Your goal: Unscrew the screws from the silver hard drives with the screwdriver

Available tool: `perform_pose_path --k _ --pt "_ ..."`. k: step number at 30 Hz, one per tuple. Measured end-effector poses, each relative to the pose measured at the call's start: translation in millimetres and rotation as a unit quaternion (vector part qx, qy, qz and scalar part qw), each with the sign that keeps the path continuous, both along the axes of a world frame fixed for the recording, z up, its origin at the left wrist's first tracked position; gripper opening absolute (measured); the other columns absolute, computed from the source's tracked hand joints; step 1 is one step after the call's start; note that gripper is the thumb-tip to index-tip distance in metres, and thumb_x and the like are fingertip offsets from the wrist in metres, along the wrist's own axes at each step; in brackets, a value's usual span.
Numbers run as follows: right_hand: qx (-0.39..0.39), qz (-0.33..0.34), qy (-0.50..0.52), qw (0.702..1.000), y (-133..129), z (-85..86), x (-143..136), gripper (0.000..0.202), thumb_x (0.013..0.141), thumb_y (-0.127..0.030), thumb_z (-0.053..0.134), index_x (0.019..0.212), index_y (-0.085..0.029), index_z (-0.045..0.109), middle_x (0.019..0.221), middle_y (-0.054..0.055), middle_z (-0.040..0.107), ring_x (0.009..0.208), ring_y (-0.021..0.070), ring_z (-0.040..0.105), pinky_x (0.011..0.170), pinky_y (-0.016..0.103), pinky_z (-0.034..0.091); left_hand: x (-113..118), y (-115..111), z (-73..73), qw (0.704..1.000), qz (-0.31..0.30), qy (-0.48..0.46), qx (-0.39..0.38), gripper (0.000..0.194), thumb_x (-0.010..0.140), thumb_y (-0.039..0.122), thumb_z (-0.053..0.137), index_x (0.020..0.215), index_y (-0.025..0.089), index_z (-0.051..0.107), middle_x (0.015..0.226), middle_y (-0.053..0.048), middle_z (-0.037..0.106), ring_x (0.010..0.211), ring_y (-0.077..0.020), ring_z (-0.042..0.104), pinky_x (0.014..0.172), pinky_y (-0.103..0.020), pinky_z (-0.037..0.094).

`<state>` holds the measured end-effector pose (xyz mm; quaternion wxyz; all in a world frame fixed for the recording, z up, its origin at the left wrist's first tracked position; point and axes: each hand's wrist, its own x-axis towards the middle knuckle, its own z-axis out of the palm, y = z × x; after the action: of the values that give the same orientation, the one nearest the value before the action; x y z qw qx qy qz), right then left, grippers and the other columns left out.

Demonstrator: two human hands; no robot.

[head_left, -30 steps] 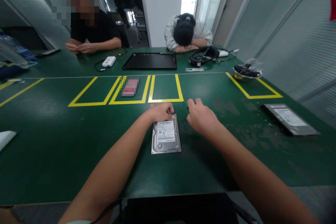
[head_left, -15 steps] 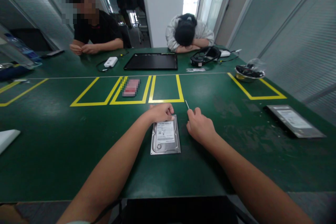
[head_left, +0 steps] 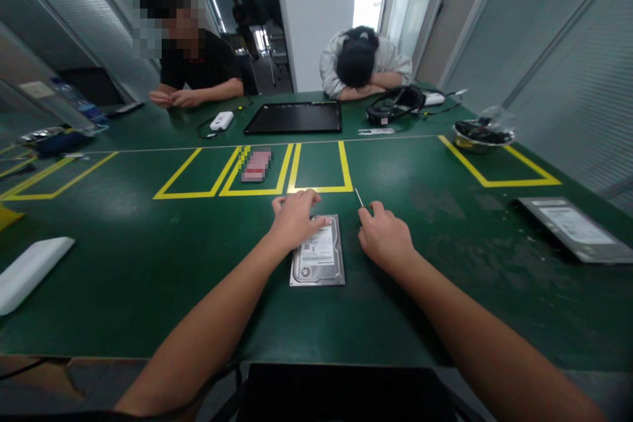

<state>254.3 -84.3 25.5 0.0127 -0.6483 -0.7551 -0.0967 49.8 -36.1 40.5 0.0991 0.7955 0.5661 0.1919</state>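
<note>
A silver hard drive [head_left: 319,264] with a white label lies flat on the green table in front of me. Over its upper left part is my left hand [head_left: 295,216], fingers apart and thumb reaching across the label; I cannot tell whether it touches the drive. To the right of the drive, my right hand [head_left: 386,234] is closed around a screwdriver [head_left: 359,198]. Only the thin metal shaft shows, pointing forward and a little left; the grip is hidden in the fingers.
Yellow tape outlines [head_left: 324,189] mark the table [head_left: 198,297], one around a pink phone-like item [head_left: 257,165]. A second drive-like unit [head_left: 581,227] and a metal bowl [head_left: 484,138] of dark parts are right. A black screen panel [head_left: 294,117] lies ahead; two people sit across.
My left hand has opened from a curled pose and shifted left and back over the drive. The right hand keeps the screwdriver beside it. The whole view has shifted slightly.
</note>
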Motion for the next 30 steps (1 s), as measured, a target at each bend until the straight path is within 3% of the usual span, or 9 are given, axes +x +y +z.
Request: perform_pose_path --k 3,8,10,12,14,18,23,30 --pt "-0.004 0.001 -0.003 1.0 -1.1 0.6 0.2 0.026 0.093 -0.026 0.045 0.115 -0.019 0.056 0.124 0.016 0.053 0.094 0.0249 0.061 0.069 0.032 0.048 -14.0 -9.7 -0.3 0.999 0.003 -0.039 0.006 0.055 0.076 0.051 0.071 0.119 0.024 0.052 0.119 -0.008 0.063 0.113 -0.0314 0.056 0.095 -0.05 0.036" --pt "-0.011 0.004 0.0 1.0 -1.7 1.8 0.0 0.027 0.094 -0.027 0.044 0.116 -0.019 0.058 0.127 0.016 0.052 0.097 0.0252 0.059 0.071 0.032 0.048 -36.5 -29.5 -3.0 0.994 -0.089 -0.062 -0.004 0.094 0.064 0.065 0.077 0.139 0.023 0.037 0.135 -0.014 0.047 0.125 -0.0338 0.044 0.099 -0.048 0.04" --pt "-0.012 0.004 0.002 1.0 -1.5 2.2 0.0 0.028 0.093 -0.027 0.045 0.117 -0.019 0.058 0.129 0.016 0.052 0.098 0.0255 0.058 0.072 0.033 0.048 -45.0 -40.3 -5.0 0.993 -0.085 -0.078 0.004 0.081 0.066 0.065 0.075 0.126 0.02 0.046 0.119 -0.011 0.053 0.11 -0.0289 0.052 0.089 -0.041 0.044" --pt "-0.009 0.004 0.005 1.0 -1.4 2.1 0.1 0.028 0.093 -0.027 0.045 0.117 -0.019 0.058 0.131 0.016 0.051 0.099 0.0261 0.058 0.073 0.033 0.049 -53.6 -52.0 -7.2 0.992 -0.091 -0.09 -0.014 0.058 0.075 0.062 0.07 0.11 0.02 0.052 0.089 -0.003 0.055 0.08 -0.0197 0.054 0.07 -0.032 0.043" --pt "-0.003 0.007 0.009 1.0 -1.3 1.7 0.2 0.028 0.092 -0.026 0.045 0.115 -0.018 0.059 0.133 0.016 0.05 0.101 0.0268 0.057 0.073 0.034 0.049 -61.4 -63.4 -9.7 0.981 -0.162 -0.084 -0.068 0.053 0.077 0.059 0.069 0.11 0.021 0.054 0.073 0.003 0.05 0.064 -0.0148 0.048 0.061 -0.028 0.038" --pt "0.003 0.017 0.019 1.0 -1.6 0.8 0.0 0.027 0.092 -0.024 0.044 0.113 -0.018 0.06 0.135 0.016 0.049 0.103 0.0269 0.056 0.075 0.034 0.05 -70.7 -78.9 -17.2 0.967 -0.239 -0.042 -0.079 0.072 0.071 0.061 0.074 0.129 0.024 0.054 0.082 0.0 0.057 0.072 -0.0176 0.055 0.065 -0.029 0.041" --pt "-0.009 0.016 0.031 0.999 -1.1 1.0 0.6 0.028 0.093 -0.025 0.045 0.116 -0.018 0.059 0.137 0.016 0.047 0.106 0.0264 0.055 0.078 0.034 0.05 -72.7 -83.4 -25.8 0.97 -0.239 -0.015 -0.046 0.052 0.085 0.049 0.064 0.131 0.024 0.058 0.093 -0.007 0.062 0.083 -0.0208 0.058 0.072 -0.032 0.046" --pt "-0.017 0.007 0.034 0.999 0.1 3.7 0.7 0.028 0.093 -0.027 0.045 0.115 -0.018 0.06 0.136 0.016 0.048 0.106 0.0266 0.055 0.077 0.034 0.05 -64.9 -81.3 -30.0 0.97 -0.24 -0.015 -0.028 0.053 0.088 0.046 0.061 0.135 0.021 0.057 0.096 -0.01 0.064 0.087 -0.022 0.059 0.076 -0.033 0.048"
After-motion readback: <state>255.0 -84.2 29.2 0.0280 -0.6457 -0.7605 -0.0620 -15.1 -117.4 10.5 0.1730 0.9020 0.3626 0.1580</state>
